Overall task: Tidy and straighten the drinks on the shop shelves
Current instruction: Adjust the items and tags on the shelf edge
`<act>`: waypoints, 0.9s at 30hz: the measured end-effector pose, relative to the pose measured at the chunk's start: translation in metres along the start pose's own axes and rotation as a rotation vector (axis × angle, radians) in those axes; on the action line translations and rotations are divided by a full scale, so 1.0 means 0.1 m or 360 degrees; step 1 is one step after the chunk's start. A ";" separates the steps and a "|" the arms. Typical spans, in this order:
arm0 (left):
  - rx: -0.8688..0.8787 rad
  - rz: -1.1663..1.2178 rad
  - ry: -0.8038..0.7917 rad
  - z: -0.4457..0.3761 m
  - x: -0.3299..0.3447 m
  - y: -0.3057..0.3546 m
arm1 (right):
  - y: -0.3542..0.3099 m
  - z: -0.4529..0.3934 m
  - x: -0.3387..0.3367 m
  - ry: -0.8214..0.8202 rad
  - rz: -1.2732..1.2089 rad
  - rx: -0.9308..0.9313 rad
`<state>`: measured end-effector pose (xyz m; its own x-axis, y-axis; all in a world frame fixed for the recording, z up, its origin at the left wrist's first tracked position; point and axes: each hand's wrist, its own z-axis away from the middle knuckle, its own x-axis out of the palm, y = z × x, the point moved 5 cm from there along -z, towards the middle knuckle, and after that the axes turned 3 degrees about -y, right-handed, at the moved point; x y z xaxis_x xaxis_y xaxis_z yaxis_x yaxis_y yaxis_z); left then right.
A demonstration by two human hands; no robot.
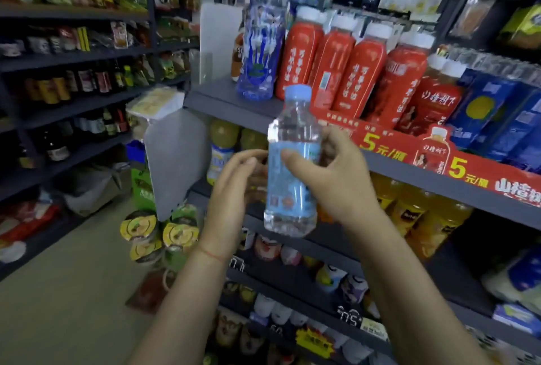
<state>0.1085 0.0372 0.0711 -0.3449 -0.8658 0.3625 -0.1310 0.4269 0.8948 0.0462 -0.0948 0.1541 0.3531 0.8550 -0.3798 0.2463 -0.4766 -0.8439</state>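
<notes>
Here, water bottle (291, 165) in right hand (336, 174).

Small bottle (291, 165) btwn hands, before shelf (222, 101); tall bottle (263, 36) on shelf.

Two clear plastic water bottles with blue caps (292, 159), four tall red white-capped drink bottles (298, 60) in a row, two bare hands (330, 171).

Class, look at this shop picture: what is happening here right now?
A person stands at the drinks shelves holding a small water bottle in the air. The right hand grips its middle; the left hand is open beside it, fingertips near the label. On the shelf behind stand a taller blue bottle and a row of red bottles.
</notes>
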 end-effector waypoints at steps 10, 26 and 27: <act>-0.0959 0.0095 -0.0065 1.05 0.63 -1.52 | 1.38 1.19 -0.42 0.0139 -0.0036 0.0600; -0.1118 0.0360 -0.0806 3.99 5.54 -1.96 | 1.70 5.03 -4.66 0.0714 -0.0369 0.0772; -0.1138 0.0372 -0.0882 4.18 5.85 -1.96 | 1.69 5.22 -4.91 0.0744 -0.0387 0.0795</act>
<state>-0.4558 -0.4440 -0.0011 -0.7084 -0.4515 0.5425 0.5376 0.1529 0.8292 -0.5565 -0.4880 0.0002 0.7171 0.6951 -0.0520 -0.0353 -0.0383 -0.9986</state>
